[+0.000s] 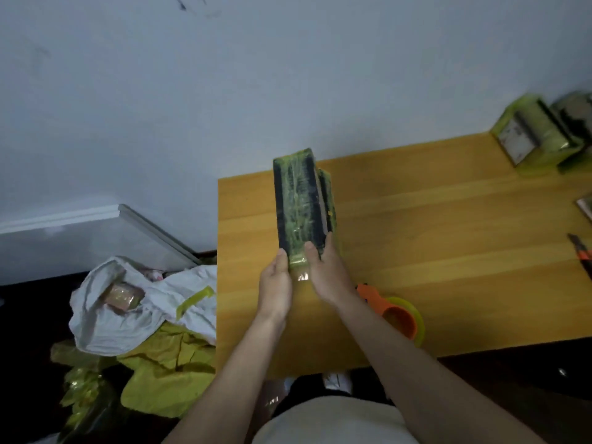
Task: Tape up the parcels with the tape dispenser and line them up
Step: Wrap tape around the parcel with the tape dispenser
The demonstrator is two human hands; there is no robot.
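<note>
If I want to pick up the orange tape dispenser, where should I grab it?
Probably by the orange handle, coming from the near edge of the table. The tape dispenser lies just right of the right hand, its handle poking toward that hand and its tape roll round and bulky. The forearm hides part of the handle. Both hands, the left hand too, now hold the parcel.

A yellow wooden counter (448,251) fills the right half of the frame. On it: an orange tape dispenser (397,315) near the lower edge, two taped parcels (538,136) at the upper right corner, and orange-handled pliers (581,253) at the right edge.
</note>
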